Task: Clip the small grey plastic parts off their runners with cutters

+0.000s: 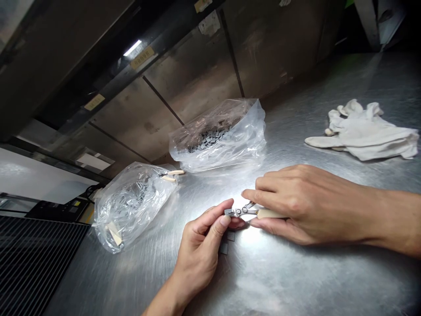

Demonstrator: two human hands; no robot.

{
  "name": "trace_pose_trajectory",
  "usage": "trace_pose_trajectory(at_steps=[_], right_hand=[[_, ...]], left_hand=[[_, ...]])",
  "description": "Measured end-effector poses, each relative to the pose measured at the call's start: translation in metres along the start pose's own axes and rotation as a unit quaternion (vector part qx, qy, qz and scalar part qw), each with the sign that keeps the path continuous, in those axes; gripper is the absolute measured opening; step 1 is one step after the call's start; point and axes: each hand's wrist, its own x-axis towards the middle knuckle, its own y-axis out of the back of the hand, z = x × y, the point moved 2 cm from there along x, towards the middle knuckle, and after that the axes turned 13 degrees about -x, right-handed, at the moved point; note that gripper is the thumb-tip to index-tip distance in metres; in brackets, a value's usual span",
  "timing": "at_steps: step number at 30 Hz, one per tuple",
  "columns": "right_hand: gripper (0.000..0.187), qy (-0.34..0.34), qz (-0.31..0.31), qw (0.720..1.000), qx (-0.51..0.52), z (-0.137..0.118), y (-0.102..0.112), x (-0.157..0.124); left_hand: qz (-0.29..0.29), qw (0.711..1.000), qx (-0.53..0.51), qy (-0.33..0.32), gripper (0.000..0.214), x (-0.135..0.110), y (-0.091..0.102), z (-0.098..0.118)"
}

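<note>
Cream-handled pliers [271, 213] are held in my right hand [302, 206], their metal jaws pointing left. My left hand [204, 245] pinches a small grey piece [228, 212] between thumb and fingers, right at the tip of the jaws. Whether the jaws are closed on the piece or only touch it, I cannot tell. Below the fingers, a few flat grey pieces [224, 248] lie on the metal table, partly covered by my left hand.
Behind my hands stands a clear plastic bag [226, 160] of small grey pieces [212, 138]. Another clear bag [131, 210] lies to the left, with a cream-handled tool [174, 173] at its edge. White gloves [365, 134] rest at the right. A metal wall [197, 92] bounds the back.
</note>
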Motion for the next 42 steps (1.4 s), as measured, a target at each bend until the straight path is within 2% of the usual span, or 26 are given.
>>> trace_pose_trajectory(at_steps=[26, 42], right_hand=[[0.027, -0.005, -0.03, 0.999, 0.02, -0.0025, -0.0048, 0.0004], [0.027, -0.005, -0.03, 0.999, 0.041, -0.0035, -0.0038, 0.0001]], left_hand=[[-0.01, 0.999, 0.035, -0.016, 0.03, 0.0005, 0.0012, 0.0004], [-0.014, 1.0, -0.014, 0.001, 0.027, 0.0018, 0.001, -0.0005]])
